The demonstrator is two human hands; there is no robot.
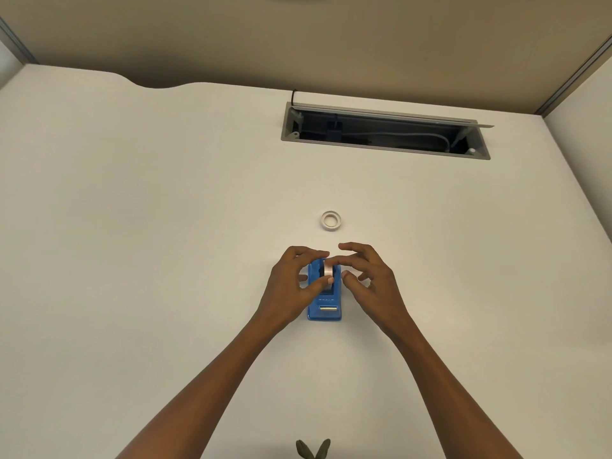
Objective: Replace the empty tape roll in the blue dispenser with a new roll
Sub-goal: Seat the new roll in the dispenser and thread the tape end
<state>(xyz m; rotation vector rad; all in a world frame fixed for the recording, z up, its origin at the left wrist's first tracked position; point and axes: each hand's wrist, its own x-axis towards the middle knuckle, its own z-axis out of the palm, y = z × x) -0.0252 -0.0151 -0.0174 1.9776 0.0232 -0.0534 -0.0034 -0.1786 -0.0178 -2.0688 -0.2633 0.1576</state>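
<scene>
White tabletop [165,226]: my left hand [289,281] pinches the light, stiff tape roll [328,271]. Right hand [369,281] touches its rim, fingers spread.

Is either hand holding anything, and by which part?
The left hand pinches the tape roll by its outer rim, in the blue dispenser; the right hand seems only to touch its top.

Nothing legible; perhaps tiny lettering on the dispenser [325,316].
</scene>
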